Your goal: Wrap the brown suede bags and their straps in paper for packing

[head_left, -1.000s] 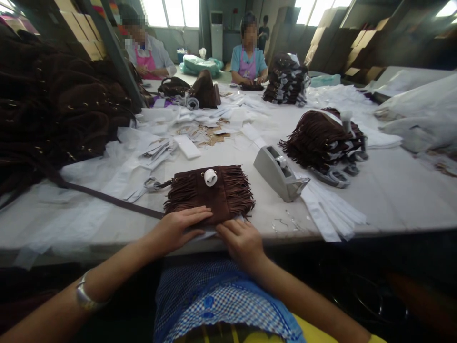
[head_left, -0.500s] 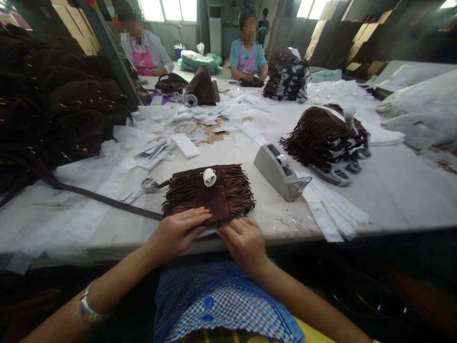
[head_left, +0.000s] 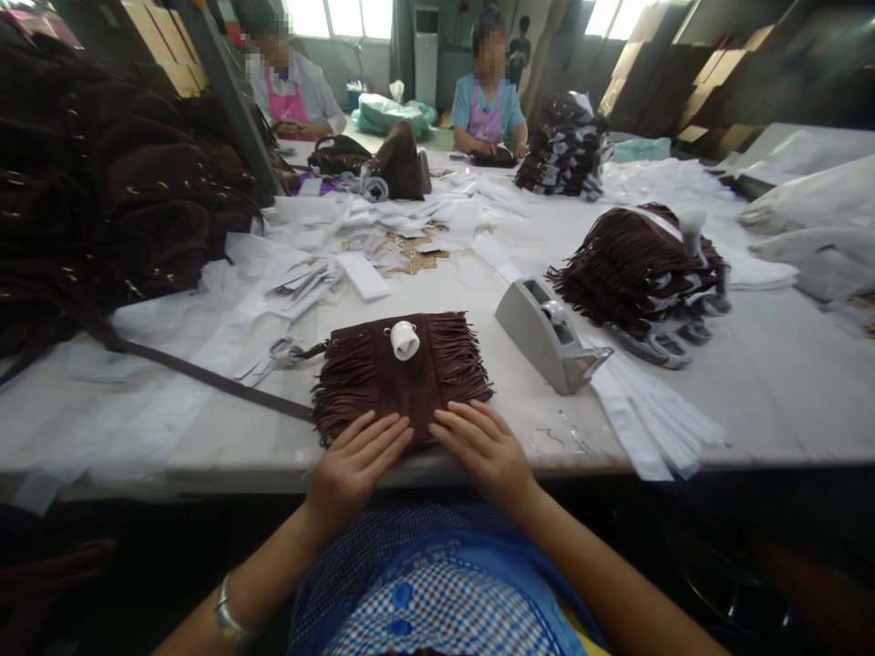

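A dark brown fringed bag [head_left: 408, 383] lies flat at the table's front edge, fringe on both its sides. Near its top sits a white wrapped roll [head_left: 404, 340] between small metal rings. My left hand [head_left: 359, 465] rests on the bag's lower left part with fingers stretched out. On the lower right part lies my right hand [head_left: 487, 453], its fingers also flat and extended. Neither hand grips anything. A wrapped strap end [head_left: 287, 349] sticks out at the bag's upper left.
A grey tape dispenser [head_left: 547, 333] stands right of the bag, beside white paper strips [head_left: 653, 415]. Behind it is a stack of fringed bags [head_left: 633, 264]. A large brown heap [head_left: 102, 182] fills the left, its long strap [head_left: 211, 378] reaching the bag. Two co-workers sit across the table.
My right hand has come up from the bag's lower edge onto its front, fingers now straightened. My left hand has shifted slightly down and stays flat. The view has moved a little.
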{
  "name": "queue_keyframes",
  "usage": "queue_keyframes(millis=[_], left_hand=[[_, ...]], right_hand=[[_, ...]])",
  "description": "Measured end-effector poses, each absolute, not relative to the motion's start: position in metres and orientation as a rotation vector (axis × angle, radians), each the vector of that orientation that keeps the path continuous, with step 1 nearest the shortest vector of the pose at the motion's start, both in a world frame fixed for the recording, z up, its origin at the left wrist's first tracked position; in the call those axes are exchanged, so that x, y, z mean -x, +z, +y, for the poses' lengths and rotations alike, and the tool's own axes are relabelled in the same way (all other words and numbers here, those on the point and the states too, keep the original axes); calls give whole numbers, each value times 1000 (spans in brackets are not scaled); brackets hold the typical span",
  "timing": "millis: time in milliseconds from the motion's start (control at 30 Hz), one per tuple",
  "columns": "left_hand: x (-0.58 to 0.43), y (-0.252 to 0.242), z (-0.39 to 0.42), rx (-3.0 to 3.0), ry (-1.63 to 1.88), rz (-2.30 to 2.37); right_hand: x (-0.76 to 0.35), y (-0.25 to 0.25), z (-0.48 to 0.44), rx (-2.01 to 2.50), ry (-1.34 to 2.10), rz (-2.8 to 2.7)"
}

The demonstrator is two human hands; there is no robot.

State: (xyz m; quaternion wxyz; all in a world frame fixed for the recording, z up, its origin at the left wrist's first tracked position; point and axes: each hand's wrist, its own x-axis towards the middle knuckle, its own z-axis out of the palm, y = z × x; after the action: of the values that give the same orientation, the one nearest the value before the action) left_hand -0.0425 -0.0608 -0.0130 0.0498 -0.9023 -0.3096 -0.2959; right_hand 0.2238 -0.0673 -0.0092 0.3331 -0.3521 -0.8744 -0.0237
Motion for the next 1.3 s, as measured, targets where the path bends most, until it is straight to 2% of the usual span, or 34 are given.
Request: queue_keyframes(millis=[233, 467, 733, 933, 1033, 1133, 1300], left_hand=[[60, -2, -58, 2829, -805, -1062], [50, -4, -69, 2669, -993, -1074], [14, 43, -58, 2670, -885, -1272], [-10, 11, -27, 2618, -642, -1377], [-11, 1, -30, 2594, -598, -1375], [-11, 2, -34, 2559, -569, -1350], [-13, 2, -38, 2501, -632, -1454]], right_hand=[[-228, -4, -48, 866, 32, -2322], [-223, 1, -46, 869, 34, -2380], [-216, 1, -49, 853, 43, -2324], [-222, 52, -32, 848, 345, -2460], [-209, 74, 0, 896, 335, -2324], [-187, 66, 45, 927, 220, -2357], [-167, 25, 90, 1104, 204, -2612]])
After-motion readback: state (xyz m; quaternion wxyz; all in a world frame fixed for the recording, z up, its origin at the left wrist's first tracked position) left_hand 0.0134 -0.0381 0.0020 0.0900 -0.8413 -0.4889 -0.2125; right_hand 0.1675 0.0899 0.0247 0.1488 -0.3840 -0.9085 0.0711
